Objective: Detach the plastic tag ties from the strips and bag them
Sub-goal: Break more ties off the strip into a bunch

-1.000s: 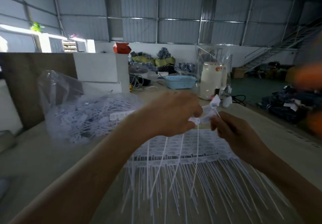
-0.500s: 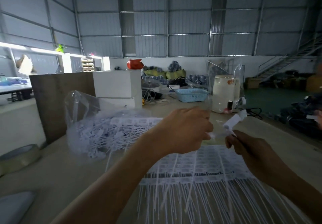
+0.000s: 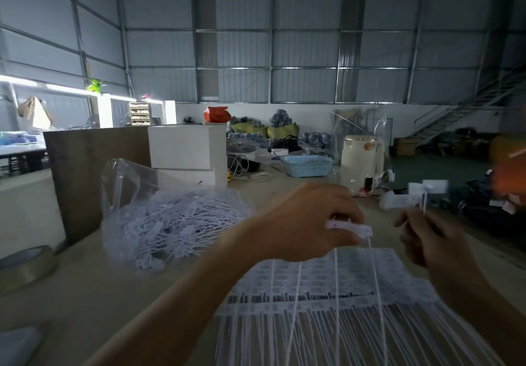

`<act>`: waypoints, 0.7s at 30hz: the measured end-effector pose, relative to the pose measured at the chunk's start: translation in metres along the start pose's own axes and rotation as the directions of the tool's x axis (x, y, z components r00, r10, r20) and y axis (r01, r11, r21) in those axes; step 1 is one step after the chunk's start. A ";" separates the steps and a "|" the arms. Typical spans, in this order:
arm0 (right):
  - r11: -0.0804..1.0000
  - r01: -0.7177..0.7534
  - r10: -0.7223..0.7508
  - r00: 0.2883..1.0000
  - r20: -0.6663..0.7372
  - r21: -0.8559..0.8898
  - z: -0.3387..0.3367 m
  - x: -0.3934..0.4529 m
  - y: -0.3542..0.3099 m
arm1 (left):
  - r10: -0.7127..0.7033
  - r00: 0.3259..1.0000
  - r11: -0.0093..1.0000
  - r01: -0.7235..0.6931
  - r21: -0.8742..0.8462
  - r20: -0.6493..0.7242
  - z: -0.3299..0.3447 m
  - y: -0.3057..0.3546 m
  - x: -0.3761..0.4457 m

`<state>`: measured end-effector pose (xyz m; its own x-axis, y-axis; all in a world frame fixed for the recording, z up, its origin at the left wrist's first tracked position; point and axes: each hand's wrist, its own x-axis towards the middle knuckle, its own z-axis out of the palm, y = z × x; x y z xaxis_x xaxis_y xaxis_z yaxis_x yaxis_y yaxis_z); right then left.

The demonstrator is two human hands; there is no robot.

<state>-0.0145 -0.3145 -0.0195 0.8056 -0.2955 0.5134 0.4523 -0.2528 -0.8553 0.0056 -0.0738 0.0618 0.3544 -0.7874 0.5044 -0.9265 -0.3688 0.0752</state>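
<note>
Hands pulled apart: right hand (image 3: 427, 237) holds detached tie (image 3: 427, 187); left hand (image 3: 307, 223) grips strip (image 3: 350, 227).

White plastic tag ties (image 3: 336, 323) still joined in strips lie flat at the near middle, tails pointing nearward. A few loose ties (image 3: 350, 227) hang with tails down above them. Far left, a clear bag (image 3: 170, 212) bulges with detached ties.
</note>
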 end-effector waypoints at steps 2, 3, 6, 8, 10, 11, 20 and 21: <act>0.979 -0.132 0.107 0.981 0.159 0.154 0.014 -0.008 -0.005 | 0.019 0.998 0.997 -0.014 0.077 -0.058 0.005 -0.003 0.001; 0.965 -0.187 0.139 0.960 0.243 0.186 0.022 -0.013 -0.007 | 0.008 0.998 0.996 -0.002 0.091 -0.064 0.009 -0.004 0.002; 0.966 -0.185 0.110 0.928 0.357 0.181 0.038 -0.026 -0.009 | -0.020 0.998 0.995 0.025 0.095 -0.055 0.017 -0.006 0.002; 0.974 -0.155 0.093 0.940 0.329 0.167 0.042 -0.030 -0.012 | -0.009 0.998 0.993 0.017 0.113 -0.069 0.020 -0.004 0.002; 0.963 -0.185 0.122 0.948 0.294 0.196 0.041 -0.030 -0.016 | 0.001 0.997 0.995 0.006 0.102 -0.073 0.019 -0.003 0.002; 0.953 -0.211 0.146 0.950 0.278 0.220 0.040 -0.030 -0.019 | 0.002 0.998 0.997 0.003 0.082 -0.067 0.018 -0.003 0.001; 0.892 -0.313 0.227 0.934 0.275 0.326 0.038 -0.030 -0.027 | -0.038 0.996 0.965 0.056 0.257 -0.075 0.014 -0.009 -0.002; 0.906 -0.291 0.209 0.939 0.273 0.308 0.038 -0.030 -0.027 | -0.023 0.996 0.964 0.045 0.264 -0.085 0.013 -0.009 -0.002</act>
<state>-0.0364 -0.2640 -0.0147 0.9555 -0.0785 0.2845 0.2931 0.1411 -0.9456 0.0144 -0.0753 0.0486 0.3637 -0.7340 0.5736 -0.8434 -0.5208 -0.1317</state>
